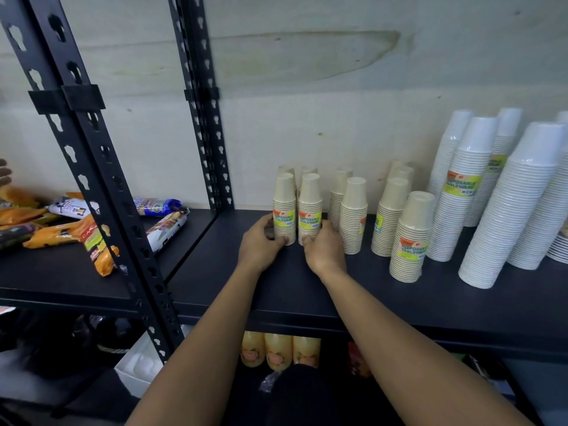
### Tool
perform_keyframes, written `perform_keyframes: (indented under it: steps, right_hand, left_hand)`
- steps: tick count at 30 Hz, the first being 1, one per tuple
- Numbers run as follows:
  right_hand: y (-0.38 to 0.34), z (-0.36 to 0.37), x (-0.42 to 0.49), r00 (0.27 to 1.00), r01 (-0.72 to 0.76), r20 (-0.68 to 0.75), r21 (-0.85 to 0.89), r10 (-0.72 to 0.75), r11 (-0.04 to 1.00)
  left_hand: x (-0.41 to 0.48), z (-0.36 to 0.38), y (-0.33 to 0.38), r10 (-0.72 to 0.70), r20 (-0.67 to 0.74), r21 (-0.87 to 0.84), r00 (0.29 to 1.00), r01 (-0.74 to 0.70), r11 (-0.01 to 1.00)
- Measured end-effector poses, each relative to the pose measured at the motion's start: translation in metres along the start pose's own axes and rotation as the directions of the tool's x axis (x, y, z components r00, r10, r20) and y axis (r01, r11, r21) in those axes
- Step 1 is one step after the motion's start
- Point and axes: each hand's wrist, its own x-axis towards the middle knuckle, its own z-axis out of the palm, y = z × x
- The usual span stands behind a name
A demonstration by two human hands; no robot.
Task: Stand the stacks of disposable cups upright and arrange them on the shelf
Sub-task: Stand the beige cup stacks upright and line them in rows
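Left beige labelled paper-cup stack (284,207) and right beige labelled paper-cup stack (309,207) stand upright, close side by side, at the left end of the cup row on the black metal shelf (307,290). Left hand (261,244) curls round one base, right hand (324,250) round the other — likely squeezing the pair together, in line with more beige stacks (353,216) and tall white cup stacks (461,186) rightward.
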Motion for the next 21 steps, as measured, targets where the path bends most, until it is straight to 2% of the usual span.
perform_keyframes:
  steps: [15,21]
  right_hand:
    - [0.0001,0.0021,0.0000,0.999,-0.033,0.003,-0.016,0.033,0.999]
    - [0.0004,0.0001,-0.0023,1.000,0.000,0.020,-0.032,0.001,0.999]
  left_hand:
    - [0.0025,0.0015,-0.0016,-0.014,0.025,0.047,1.000,0.013,0.999]
    - [0.0022,0.0016,-0.0018,-0.005,0.017,0.030,1.000,0.004,1.000]
